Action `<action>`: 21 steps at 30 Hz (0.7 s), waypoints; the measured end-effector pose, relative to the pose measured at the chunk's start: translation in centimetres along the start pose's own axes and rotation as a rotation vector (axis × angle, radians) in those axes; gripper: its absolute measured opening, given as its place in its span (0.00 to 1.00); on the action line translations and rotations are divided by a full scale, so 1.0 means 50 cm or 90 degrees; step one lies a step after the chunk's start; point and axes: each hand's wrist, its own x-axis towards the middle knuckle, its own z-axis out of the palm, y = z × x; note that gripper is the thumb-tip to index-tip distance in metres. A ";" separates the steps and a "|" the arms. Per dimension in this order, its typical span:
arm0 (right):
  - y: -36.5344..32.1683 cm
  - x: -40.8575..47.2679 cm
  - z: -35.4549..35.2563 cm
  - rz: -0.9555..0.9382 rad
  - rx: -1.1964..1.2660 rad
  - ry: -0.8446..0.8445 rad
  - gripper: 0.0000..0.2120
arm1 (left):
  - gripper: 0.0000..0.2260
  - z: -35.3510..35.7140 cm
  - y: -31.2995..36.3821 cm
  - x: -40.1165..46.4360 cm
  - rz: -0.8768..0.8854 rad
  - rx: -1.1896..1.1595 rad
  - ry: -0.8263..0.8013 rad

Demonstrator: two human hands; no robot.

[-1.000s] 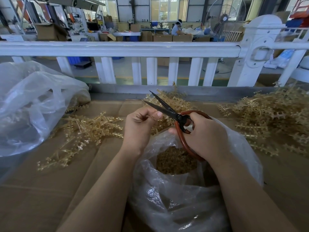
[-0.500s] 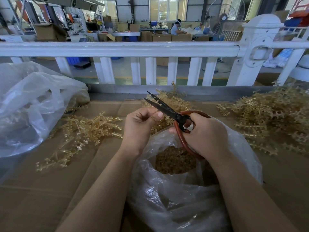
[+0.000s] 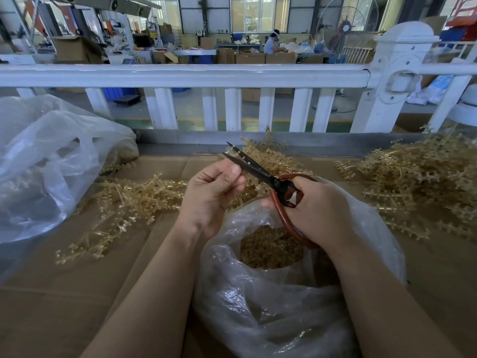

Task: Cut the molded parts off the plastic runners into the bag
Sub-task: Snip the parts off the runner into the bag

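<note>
Right hand (image 3: pixel 318 208) grips the scissors (image 3: pixel 260 174) by the red-brown loop handles, fingers curled through and around them; blades dark, slightly parted at the tips, pointing toward 10 o'clock

Left hand (image 3: pixel 211 195) just to 9 o'clock of the blades, fingers curled in, thumb tip pressed against the forefinger close by the lower blade. Whether it pinches a bit of runner cannot be told; nothing is plainly seen between the fingertips

Open clear bag (image 3: pixel 271 301) stands directly under both hands, toward 6 o'clock, mouth gaping. Inside it a heap of cut amber parts (image 3: pixel 271 248), right below the scissor handles

Amber runners in three heaps on the cardboard-covered table (image 3: pixel 64 306):
- left heap (image 3: pixel 124 202) at 9 o'clock of the left hand, spread flat, straggling toward 7 o'clock
- middle heap (image 3: pixel 268 156) at 12 o'clock, behind the blades, partly hidden by the hands
- right heap (image 3: pixel 418 182) at 3 o'clock, the largest, tangled, well apart from the bag

A second clear bag (image 3: pixel 51 164) slumped at far 9 o'clock, crumpled, with some amber pieces showing through near its 3 o'clock edge

White railing (image 3: pixel 180 76) runs across the far edge of the table at 12 o'clock. Beyond it a workshop floor, cartons, a standing fan (image 3: pixel 346 27), and a person (image 3: pixel 271 45) seated at a distant bench
</note>
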 end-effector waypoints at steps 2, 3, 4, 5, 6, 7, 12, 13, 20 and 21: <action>0.000 -0.001 -0.001 -0.007 0.014 -0.006 0.31 | 0.07 -0.002 0.003 0.000 -0.005 -0.002 -0.004; 0.000 -0.001 -0.001 -0.009 0.019 -0.007 0.32 | 0.07 -0.002 0.004 0.000 -0.006 -0.001 -0.006; -0.001 0.000 -0.002 -0.010 0.022 -0.007 0.32 | 0.07 -0.002 0.006 -0.001 -0.006 0.000 -0.007; -0.002 0.000 -0.003 -0.010 0.024 -0.009 0.32 | 0.07 -0.002 0.006 -0.001 -0.006 0.002 -0.008; -0.003 0.001 -0.003 -0.009 0.026 -0.012 0.33 | 0.06 -0.001 0.006 -0.001 -0.005 0.005 -0.008; -0.004 0.001 -0.004 -0.009 0.027 -0.015 0.34 | 0.05 -0.001 0.006 -0.001 -0.004 0.009 -0.007; -0.007 0.001 -0.009 -0.014 0.018 -0.009 0.33 | 0.04 0.004 0.008 -0.005 0.021 0.038 -0.012; -0.007 0.001 -0.010 -0.011 0.013 -0.008 0.32 | 0.03 0.006 0.009 -0.006 0.025 0.045 -0.012; -0.013 0.002 -0.018 -0.029 -0.024 0.001 0.28 | 0.02 0.015 0.002 -0.007 0.063 0.112 0.004; -0.014 0.002 -0.019 -0.027 -0.021 0.000 0.27 | 0.02 0.017 0.000 -0.007 0.067 0.119 0.001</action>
